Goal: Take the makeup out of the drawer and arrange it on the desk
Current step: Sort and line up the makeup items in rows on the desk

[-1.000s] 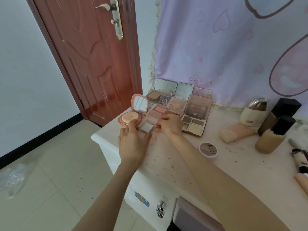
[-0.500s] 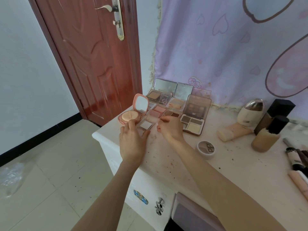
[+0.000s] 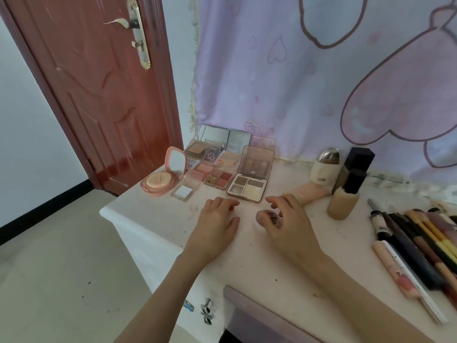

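Bare-armed, both hands reach over the white desk (image 3: 158,219) from the near edge. Left hand (image 3: 217,226) lies palm down, fingers relaxed and lightly bent, grasping nothing, fingertips just short of the palettes. Right hand (image 3: 284,219) arches over a small round jar (image 3: 270,216), thumb and fingers curled round it; the jar sits on the desk. Lettering on its lid is mostly covered and cannot be read. Beyond the hands, open palettes (image 3: 248,186) stand grouped at the back left, a pink compact (image 3: 162,180) with raised mirror leftmost. Near right: a beige bottle (image 3: 342,203) with black cap. Far right: brushes and pencils (image 3: 420,243) lie side by side; their print is too small to read. Drawer (image 3: 249,315) at the near edge stands open.
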